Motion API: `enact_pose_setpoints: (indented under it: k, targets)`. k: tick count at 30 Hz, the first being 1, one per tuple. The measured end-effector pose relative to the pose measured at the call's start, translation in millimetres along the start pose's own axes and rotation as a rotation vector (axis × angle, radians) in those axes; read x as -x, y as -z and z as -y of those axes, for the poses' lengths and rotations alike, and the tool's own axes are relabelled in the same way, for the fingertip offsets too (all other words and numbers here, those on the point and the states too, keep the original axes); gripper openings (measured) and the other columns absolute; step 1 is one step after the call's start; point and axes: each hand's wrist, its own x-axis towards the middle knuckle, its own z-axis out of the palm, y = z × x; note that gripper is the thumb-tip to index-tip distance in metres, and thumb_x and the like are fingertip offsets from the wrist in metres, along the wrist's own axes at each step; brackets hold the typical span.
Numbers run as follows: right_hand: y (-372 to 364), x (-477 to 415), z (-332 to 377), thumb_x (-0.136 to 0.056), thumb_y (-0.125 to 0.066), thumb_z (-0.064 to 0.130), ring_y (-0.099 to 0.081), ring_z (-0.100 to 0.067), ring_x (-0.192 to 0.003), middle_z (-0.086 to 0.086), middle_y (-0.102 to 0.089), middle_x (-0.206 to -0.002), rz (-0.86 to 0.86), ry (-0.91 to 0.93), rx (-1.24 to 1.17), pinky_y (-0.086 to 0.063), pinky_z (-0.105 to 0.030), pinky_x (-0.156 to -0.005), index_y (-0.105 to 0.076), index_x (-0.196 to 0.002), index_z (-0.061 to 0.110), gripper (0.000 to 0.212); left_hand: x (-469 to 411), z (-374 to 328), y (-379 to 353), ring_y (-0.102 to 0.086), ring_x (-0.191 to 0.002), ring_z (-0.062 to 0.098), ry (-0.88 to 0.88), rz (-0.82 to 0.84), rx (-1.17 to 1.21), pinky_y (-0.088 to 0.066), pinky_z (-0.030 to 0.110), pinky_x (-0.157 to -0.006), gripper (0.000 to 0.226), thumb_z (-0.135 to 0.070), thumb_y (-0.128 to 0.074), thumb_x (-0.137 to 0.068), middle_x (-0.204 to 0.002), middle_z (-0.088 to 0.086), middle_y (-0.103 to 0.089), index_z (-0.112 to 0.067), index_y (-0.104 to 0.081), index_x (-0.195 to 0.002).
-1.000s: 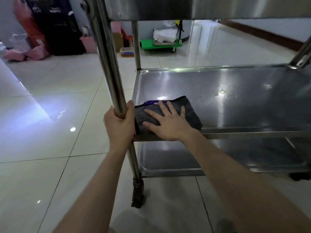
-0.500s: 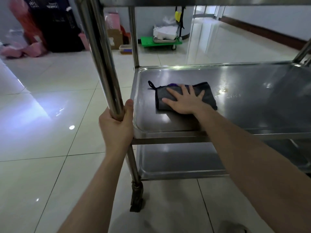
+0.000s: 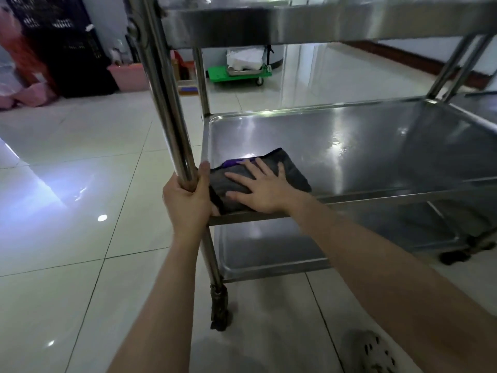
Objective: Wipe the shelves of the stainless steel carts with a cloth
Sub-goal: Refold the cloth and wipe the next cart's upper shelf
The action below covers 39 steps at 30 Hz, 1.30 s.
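A folded dark grey cloth [image 3: 293, 168] with a purple edge lies at the near left corner of the cart's middle shelf [image 3: 376, 146]. My right hand [image 3: 259, 188] presses flat on the cloth, fingers straight and spread. My left hand [image 3: 187, 200] grips the cart's near left upright post [image 3: 166, 103] at the height of that shelf. The top shelf [image 3: 322, 20] runs overhead and the bottom shelf [image 3: 269, 251] shows below.
The cart's caster [image 3: 219, 310] stands on the shiny tiled floor [image 3: 67, 238]. A green dolly with white bags [image 3: 239, 72], pink tubs [image 3: 129, 76] and black crates [image 3: 61, 44] sit far behind. A second cart [image 3: 481, 109] adjoins on the right. A shoe [image 3: 371, 351] shows at the bottom.
My right hand has pulled the cloth from the middle of the shelf back to its near left corner. My left hand has kept its grip on the post.
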Motion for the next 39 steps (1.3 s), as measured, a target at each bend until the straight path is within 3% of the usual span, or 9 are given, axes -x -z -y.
enact_pose_setpoints:
  k: [3, 7, 10, 13, 16, 20, 23, 33, 39]
  targets:
    - [8, 45, -55, -0.090, -0.018, 0.095, 0.018, -0.021, -0.165, 0.013, 0.012, -0.180, 0.016, -0.083, -0.051, 0.018, -0.067, -0.125, -0.008, -0.164, 0.061, 0.082, 2, -2, 0, -0.073, -0.073, 0.034, 0.043, 0.027, -0.039, -0.063, 0.057, -0.076, 0.051, -0.062, -0.077, -0.091, -0.076, 0.017, -0.070, -0.016, -0.058, -0.083]
    - [19, 85, -122, -0.090, -0.026, 0.096, 0.014, -0.018, -0.166, 0.017, 0.010, -0.179, 0.004, -0.315, -0.085, 0.014, -0.067, -0.126, -0.013, -0.164, 0.061, 0.083, 12, -8, 2, -0.063, -0.089, 0.025, -0.010, -0.157, -0.142, -0.057, 0.055, -0.090, 0.060, -0.055, -0.087, -0.082, -0.099, 0.007, -0.061, -0.018, -0.048, -0.108]
    - [18, 93, -130, -0.086, -0.021, 0.099, 0.015, -0.020, -0.166, 0.015, 0.012, -0.179, -0.006, -0.353, -0.074, 0.014, -0.069, -0.126, -0.009, -0.164, 0.062, 0.088, 39, -15, -6, -0.051, -0.096, 0.023, -0.371, -0.423, -0.252, -0.049, 0.041, -0.086, 0.054, -0.041, -0.087, -0.084, -0.106, -0.008, -0.044, -0.015, -0.049, -0.112]
    - [17, 93, -125, -0.082, -0.011, 0.099, 0.016, -0.024, -0.165, 0.011, 0.015, -0.180, 0.001, -0.312, -0.056, 0.015, -0.071, -0.124, -0.005, -0.166, 0.060, 0.092, 61, -19, -47, -0.055, -0.097, 0.019, -0.604, -0.203, -0.312, -0.045, 0.034, -0.086, 0.025, -0.039, -0.067, -0.102, -0.106, -0.010, -0.052, -0.018, -0.056, -0.111]
    - [17, 96, -127, -0.090, -0.010, 0.095, 0.013, -0.029, -0.166, 0.007, 0.011, -0.181, -0.022, -0.254, -0.021, 0.011, -0.073, -0.125, -0.004, -0.167, 0.056, 0.087, 64, -23, -111, -0.061, -0.108, 0.022, -0.483, 0.094, -0.516, -0.049, 0.040, -0.094, 0.036, -0.045, -0.046, -0.110, -0.117, 0.003, -0.066, -0.015, -0.063, -0.121]
    - [24, 92, -142, -0.087, -0.010, 0.098, 0.000, -0.032, -0.164, 0.003, -0.003, -0.180, -0.047, -0.123, 0.083, 0.008, -0.073, -0.124, -0.007, -0.167, 0.054, 0.091, 48, -3, -154, -0.055, -0.134, 0.032, -0.328, 0.190, -0.787, -0.038, 0.048, -0.119, 0.052, -0.041, -0.027, -0.114, -0.138, 0.015, -0.066, -0.009, -0.063, -0.133]
    - [22, 85, -157, -0.088, -0.009, 0.097, 0.014, -0.025, -0.165, 0.003, 0.009, -0.180, 0.005, -0.011, 0.016, 0.019, -0.067, -0.125, 0.000, -0.166, 0.056, 0.089, 46, 17, -154, -0.024, -0.164, 0.033, -0.259, 0.170, -0.945, -0.011, 0.058, -0.135, 0.061, -0.048, -0.020, -0.116, -0.165, 0.014, -0.048, -0.011, -0.051, -0.153]
    - [31, -15, -167, -0.078, -0.013, 0.104, 0.022, -0.017, -0.164, 0.008, 0.016, -0.180, 0.067, 0.304, 0.022, 0.028, -0.063, -0.120, 0.001, -0.161, 0.066, 0.092, 48, 16, -152, 0.018, -0.167, 0.015, -0.062, 0.254, -1.145, 0.009, 0.053, -0.135, 0.094, -0.068, 0.019, -0.094, -0.183, -0.003, 0.007, -0.023, 0.002, -0.175]
    - [72, -105, -206, -0.088, -0.021, 0.097, 0.014, -0.032, -0.165, -0.003, 0.010, -0.181, 0.035, -0.092, -0.012, 0.017, -0.077, -0.120, -0.005, -0.169, 0.052, 0.094, 50, 16, -150, 0.028, -0.163, 0.010, -0.076, 0.287, -1.199, 0.013, 0.050, -0.135, 0.089, -0.073, 0.017, -0.097, -0.180, -0.005, 0.022, -0.026, 0.014, -0.172]
